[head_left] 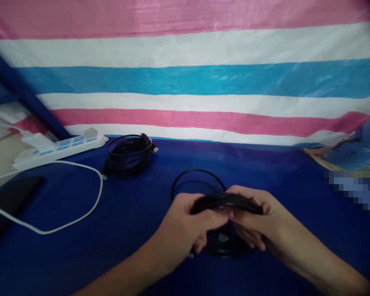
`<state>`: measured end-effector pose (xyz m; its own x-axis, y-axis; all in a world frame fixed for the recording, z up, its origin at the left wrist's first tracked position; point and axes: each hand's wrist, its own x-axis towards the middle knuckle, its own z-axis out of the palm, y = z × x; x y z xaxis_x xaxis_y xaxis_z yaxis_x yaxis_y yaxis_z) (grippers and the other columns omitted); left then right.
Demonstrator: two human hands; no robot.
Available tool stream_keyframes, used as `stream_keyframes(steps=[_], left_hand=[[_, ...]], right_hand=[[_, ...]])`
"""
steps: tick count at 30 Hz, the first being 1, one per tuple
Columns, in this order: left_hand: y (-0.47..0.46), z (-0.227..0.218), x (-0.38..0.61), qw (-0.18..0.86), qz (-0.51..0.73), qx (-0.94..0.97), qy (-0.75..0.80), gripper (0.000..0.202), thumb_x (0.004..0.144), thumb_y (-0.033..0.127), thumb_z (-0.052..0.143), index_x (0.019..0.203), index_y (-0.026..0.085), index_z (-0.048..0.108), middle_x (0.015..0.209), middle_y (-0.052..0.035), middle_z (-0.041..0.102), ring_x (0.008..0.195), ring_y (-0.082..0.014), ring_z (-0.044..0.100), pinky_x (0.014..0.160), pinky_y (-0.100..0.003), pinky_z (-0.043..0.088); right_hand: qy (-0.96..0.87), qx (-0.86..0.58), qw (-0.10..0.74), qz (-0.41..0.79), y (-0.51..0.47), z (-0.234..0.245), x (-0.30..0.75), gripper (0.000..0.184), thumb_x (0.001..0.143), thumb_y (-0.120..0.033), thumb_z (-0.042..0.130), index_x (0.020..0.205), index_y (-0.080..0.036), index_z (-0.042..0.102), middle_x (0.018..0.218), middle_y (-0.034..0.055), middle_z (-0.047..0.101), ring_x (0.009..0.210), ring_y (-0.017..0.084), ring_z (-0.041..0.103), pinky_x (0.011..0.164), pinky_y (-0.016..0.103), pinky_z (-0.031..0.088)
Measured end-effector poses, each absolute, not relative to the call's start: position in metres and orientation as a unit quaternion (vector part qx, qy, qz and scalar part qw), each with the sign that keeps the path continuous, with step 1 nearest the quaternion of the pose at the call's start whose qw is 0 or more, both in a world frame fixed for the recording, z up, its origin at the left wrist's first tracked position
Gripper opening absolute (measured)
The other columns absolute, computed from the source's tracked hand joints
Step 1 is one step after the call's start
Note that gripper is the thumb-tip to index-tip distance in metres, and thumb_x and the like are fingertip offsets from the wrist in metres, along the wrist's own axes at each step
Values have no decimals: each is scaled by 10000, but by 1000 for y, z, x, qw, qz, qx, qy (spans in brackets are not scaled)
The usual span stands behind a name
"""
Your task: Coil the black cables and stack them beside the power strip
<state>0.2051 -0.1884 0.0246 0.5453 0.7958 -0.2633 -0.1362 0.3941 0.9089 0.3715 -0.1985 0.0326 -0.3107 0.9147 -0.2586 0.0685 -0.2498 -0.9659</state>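
While both hands, left hand (185, 224) and right hand (259, 218), clamp the coiled black rubber cable (225, 203), coiling seems underway; next, gathering the loose loop beyond the fingers.

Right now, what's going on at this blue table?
A person is holding a coiled black cable in both hands over the blue table. The left hand and the right hand grip the bundle side by side, and one loop of it sticks out behind the hands. Farther back on the left lies a second coiled black cable, untouched. Beside it are a white power strip with its white cord looping across the table, and a dark phone near the left edge.
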Motion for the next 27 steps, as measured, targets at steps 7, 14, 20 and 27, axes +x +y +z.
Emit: stream_keyframes(steps=[7, 14, 20, 27], left_hand=[[-179, 26, 200, 828, 256, 394, 305, 140, 694, 233, 671, 650, 151, 566, 375, 90, 379, 315, -47, 349, 382, -183, 392], [-185, 34, 202, 835, 291, 278, 376, 335, 627, 161, 633, 511, 192, 320, 371, 128, 192, 316, -3, 94, 312, -159, 89], [-177, 39, 197, 800, 484, 163, 316, 375, 709, 160, 554, 459, 192, 276, 365, 106, 139, 312, -24, 105, 318, -166, 182], [-170, 28, 203, 735, 575, 72, 350, 438, 813, 312, 575, 465, 178, 346, 416, 61, 327, 443, -77, 456, 565, -221, 460]], right_hand=[[-388, -438, 298, 754, -201, 33, 376, 174, 790, -314, 634, 723, -178, 548, 375, -115, 276, 337, 23, 174, 342, 145, 184], [-308, -429, 339, 779, -200, 23, 365, 171, 693, -218, 648, 628, -184, 493, 393, -107, 299, 338, 37, 202, 356, 171, 299], [-293, -257, 490, 779, -205, 16, 349, 234, 845, -307, 559, 649, -183, 533, 564, -3, 505, 702, 145, 561, 790, 279, 481], [-515, -231, 454, 690, -213, 4, 333, 495, 585, -392, 809, 1024, -293, 601, 1102, 32, 670, 1157, 255, 551, 996, 386, 412]])
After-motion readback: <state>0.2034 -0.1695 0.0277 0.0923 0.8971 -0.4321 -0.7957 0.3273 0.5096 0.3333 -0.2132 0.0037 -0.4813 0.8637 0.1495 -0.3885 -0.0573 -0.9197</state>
